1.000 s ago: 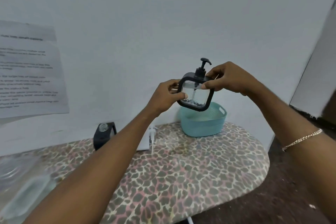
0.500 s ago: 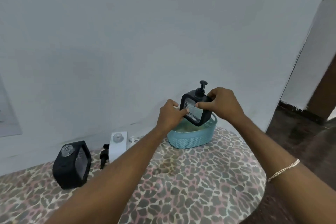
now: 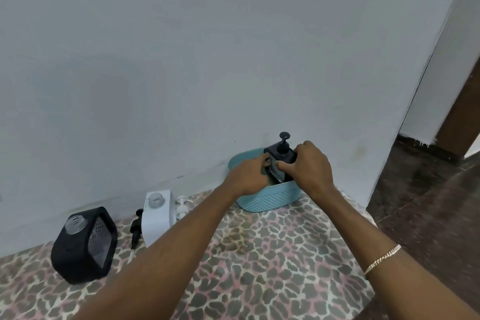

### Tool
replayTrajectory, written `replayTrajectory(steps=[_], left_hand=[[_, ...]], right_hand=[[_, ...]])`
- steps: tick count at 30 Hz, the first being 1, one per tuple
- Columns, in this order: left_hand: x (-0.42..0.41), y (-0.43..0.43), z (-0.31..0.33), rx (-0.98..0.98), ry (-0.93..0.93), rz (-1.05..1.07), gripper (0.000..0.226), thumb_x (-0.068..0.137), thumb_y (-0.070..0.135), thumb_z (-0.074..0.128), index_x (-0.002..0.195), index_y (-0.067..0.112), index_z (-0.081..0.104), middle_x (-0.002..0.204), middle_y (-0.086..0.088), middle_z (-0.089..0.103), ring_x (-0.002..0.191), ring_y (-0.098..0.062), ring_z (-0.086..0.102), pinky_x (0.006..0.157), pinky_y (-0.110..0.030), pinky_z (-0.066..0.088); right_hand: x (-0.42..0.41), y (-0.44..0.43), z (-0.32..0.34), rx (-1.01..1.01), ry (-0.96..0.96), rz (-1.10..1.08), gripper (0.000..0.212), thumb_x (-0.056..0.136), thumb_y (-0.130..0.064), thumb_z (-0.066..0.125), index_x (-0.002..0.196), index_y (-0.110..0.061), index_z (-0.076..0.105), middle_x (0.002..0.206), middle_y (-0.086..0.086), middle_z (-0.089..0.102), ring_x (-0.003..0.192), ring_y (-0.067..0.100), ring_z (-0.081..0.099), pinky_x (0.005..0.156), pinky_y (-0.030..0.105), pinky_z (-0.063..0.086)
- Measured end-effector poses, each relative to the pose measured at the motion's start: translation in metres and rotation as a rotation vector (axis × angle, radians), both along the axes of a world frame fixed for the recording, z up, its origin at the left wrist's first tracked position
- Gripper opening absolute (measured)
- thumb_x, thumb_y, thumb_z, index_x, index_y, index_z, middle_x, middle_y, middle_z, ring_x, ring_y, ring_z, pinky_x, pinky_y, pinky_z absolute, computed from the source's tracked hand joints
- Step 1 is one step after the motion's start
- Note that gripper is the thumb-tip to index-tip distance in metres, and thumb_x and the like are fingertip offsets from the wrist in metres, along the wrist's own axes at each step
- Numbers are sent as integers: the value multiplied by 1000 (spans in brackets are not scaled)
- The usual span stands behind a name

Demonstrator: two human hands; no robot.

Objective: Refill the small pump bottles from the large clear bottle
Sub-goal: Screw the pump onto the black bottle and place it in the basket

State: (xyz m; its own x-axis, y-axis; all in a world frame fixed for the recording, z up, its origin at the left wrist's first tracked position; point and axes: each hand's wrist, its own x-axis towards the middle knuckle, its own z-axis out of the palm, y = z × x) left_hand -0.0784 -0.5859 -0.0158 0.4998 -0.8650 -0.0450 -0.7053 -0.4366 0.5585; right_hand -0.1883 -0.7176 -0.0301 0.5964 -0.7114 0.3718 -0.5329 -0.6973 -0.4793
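A black-framed pump bottle (image 3: 278, 161) with its pump head on sits low inside the teal basket (image 3: 270, 199) by the wall. My left hand (image 3: 249, 176) grips its left side and my right hand (image 3: 309, 166) holds its top and right side. On the left stands a second black bottle (image 3: 83, 244) with an open threaded neck. A white bottle (image 3: 157, 213), also uncapped, stands beside it. A loose black pump (image 3: 135, 226) lies between them and a white pump (image 3: 181, 206) lies behind the white bottle. No large clear bottle is in view.
The leopard-print board (image 3: 259, 262) runs along a pale wall and ends in a rounded edge at the right. Beyond it is dark floor (image 3: 428, 215) and a doorway with a brown frame (image 3: 459, 127).
Both hands have lowered the capped black pump bottle from chest height down into the teal basket. My view has swung right and down, so the open bottles on the left now show.
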Motion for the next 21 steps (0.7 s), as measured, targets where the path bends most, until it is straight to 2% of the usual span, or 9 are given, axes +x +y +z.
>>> replayTrajectory(steps=[4,9,12,14,17,21], left_hand=[[0,-3,2,90,-74,-64,66,101,13,49,162,26,30,142,-15,63,115,-33,64,94,-42,53],[3,-7,0,179,-69,-90,66,102,14,49,163,26,27,148,-15,59,124,-34,60,105,-46,49],[2,-10,2,235,-63,-131,68,105,15,46,166,26,18,153,-18,54,129,-35,57,108,-45,46],[4,-12,3,275,-53,-144,74,105,10,44,167,28,9,152,-18,54,127,-35,58,106,-42,47],[5,-15,4,316,-46,-164,82,103,3,40,167,31,-1,152,-18,54,117,-33,60,94,-36,44],[4,-16,6,332,-42,-189,82,104,3,38,167,30,-6,153,-21,51,104,-28,54,89,-33,38]], right_hand=[[5,4,-8,-47,0,-31,43,81,-53,76,83,-13,59,86,-2,48,73,19,49,61,31,35],[7,6,-18,-72,20,-60,46,84,-49,78,95,-5,66,92,0,45,91,21,47,67,33,39],[6,4,-22,-55,23,-59,44,84,-45,80,90,-4,67,96,1,40,101,25,45,72,31,38],[5,2,-22,-41,34,-54,43,85,-45,81,89,-4,66,99,2,38,103,26,43,74,30,35],[6,1,-21,-30,46,-40,44,85,-44,81,93,-5,65,100,2,37,105,28,44,77,28,33],[6,5,-18,5,63,-32,48,82,-49,82,91,-10,56,102,2,37,104,27,43,78,28,30]])
